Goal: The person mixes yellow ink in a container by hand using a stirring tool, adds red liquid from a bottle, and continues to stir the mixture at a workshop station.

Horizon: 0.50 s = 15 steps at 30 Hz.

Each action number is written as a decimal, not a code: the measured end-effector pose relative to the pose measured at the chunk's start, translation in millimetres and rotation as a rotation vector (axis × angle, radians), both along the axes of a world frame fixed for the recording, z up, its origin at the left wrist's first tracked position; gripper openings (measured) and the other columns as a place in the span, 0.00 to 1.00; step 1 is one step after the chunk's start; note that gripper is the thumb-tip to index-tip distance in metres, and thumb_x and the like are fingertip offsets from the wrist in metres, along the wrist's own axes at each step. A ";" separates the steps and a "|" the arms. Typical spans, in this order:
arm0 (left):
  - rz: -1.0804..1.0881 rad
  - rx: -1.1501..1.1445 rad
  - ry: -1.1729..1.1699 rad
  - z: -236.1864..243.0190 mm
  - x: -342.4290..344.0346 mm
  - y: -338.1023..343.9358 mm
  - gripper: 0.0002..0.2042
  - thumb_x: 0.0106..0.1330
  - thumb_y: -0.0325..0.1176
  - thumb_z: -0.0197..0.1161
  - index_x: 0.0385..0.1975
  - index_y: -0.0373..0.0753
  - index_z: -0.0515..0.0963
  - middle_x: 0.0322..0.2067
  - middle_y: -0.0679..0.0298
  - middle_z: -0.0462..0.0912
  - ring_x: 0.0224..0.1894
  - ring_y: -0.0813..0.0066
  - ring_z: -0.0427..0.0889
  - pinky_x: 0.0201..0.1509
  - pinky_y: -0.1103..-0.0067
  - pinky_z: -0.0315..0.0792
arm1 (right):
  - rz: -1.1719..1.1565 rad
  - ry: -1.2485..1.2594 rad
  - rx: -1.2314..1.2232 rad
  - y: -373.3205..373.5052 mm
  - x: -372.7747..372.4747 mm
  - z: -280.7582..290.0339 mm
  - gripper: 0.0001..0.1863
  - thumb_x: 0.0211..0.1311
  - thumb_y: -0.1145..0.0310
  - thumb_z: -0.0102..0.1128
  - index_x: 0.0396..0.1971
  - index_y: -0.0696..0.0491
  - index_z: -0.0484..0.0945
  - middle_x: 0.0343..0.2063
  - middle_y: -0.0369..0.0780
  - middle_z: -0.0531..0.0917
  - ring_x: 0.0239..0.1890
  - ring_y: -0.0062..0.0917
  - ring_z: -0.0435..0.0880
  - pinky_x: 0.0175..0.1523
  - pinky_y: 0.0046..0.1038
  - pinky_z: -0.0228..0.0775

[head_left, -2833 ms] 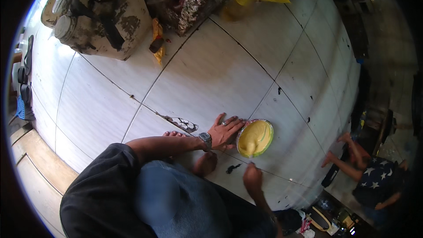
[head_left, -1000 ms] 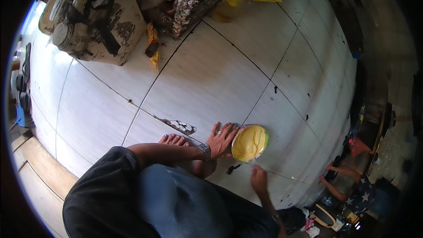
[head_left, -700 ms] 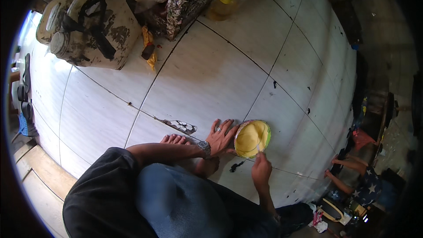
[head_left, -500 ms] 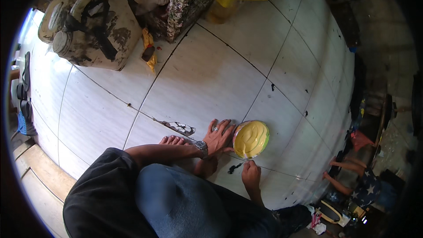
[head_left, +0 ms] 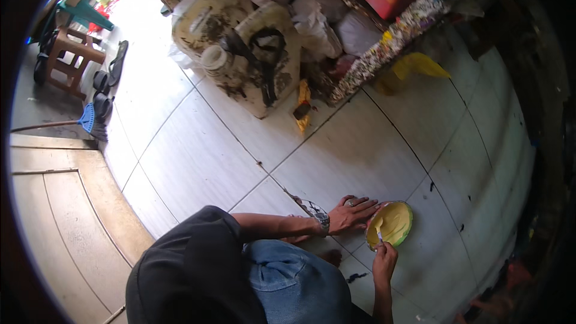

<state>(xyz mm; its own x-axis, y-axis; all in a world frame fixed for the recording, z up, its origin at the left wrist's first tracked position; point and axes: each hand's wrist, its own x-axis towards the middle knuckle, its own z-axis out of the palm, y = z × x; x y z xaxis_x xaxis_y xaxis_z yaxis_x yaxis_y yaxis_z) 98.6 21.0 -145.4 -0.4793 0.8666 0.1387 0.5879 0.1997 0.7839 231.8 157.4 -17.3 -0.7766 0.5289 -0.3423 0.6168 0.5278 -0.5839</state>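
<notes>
A round tub (head_left: 410, 219) of thick yellow paint, with a green and white rim, rests on the white tiles. Against its left side lies my left hand (head_left: 353, 213), fingers stretched out, with a ring and a wristwatch. My right hand (head_left: 384, 259) is closed at the tub's near edge. It grips a thin, pale-handled tool (head_left: 379, 235) whose end reaches into the yellow paint (head_left: 393, 223); whether it is a brush or a spatula I cannot tell.
Stained plastic jerrycans (head_left: 273, 54) and white sacks (head_left: 321, 33) stand ahead, beside a paint-crusted board (head_left: 396, 39). A yellow plastic bag (head_left: 420, 67) lies to the right. A brown stool (head_left: 73, 60), sandals (head_left: 103, 81) and a broom (head_left: 87, 119) are at left, above a wooden door (head_left: 72, 216).
My view has swung left, so the scene sits farther right. The tool now dips into the paint, and my left fingers point more toward the tub.
</notes>
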 end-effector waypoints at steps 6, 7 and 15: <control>0.166 -0.103 0.135 9.5 -63.8 -37.4 0.30 0.63 0.49 0.61 0.66 0.54 0.65 0.66 0.66 0.66 0.68 0.62 0.64 0.66 0.56 0.57 | 0.049 0.040 -0.078 -10.9 -56.1 -6.8 0.13 0.64 0.71 0.46 0.28 0.64 0.78 0.24 0.55 0.80 0.29 0.51 0.79 0.39 0.42 0.69; 0.174 -0.083 0.231 -7.5 -74.6 -52.8 0.28 0.64 0.47 0.62 0.64 0.52 0.67 0.64 0.64 0.69 0.66 0.61 0.67 0.65 0.57 0.60 | 0.072 0.033 -0.052 -16.9 -57.2 -6.3 0.13 0.65 0.71 0.47 0.29 0.64 0.78 0.24 0.55 0.80 0.30 0.52 0.79 0.38 0.43 0.69; 1.232 -0.138 0.155 29.5 -210.7 -102.6 0.23 0.66 0.50 0.59 0.45 0.33 0.77 0.41 0.44 0.80 0.43 0.44 0.79 0.46 0.61 0.74 | 0.078 -0.003 0.185 -18.4 -55.0 1.6 0.11 0.66 0.70 0.49 0.31 0.62 0.76 0.26 0.56 0.80 0.31 0.55 0.79 0.38 0.49 0.67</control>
<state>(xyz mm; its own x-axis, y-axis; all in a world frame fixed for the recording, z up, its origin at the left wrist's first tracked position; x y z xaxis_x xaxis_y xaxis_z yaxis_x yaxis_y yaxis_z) -112.2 -81.6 -115.9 -0.9684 -0.1348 0.2100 0.0360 0.7573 0.6521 176.8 139.1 -15.7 -0.8168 0.5214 -0.2468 0.5714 0.6723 -0.4706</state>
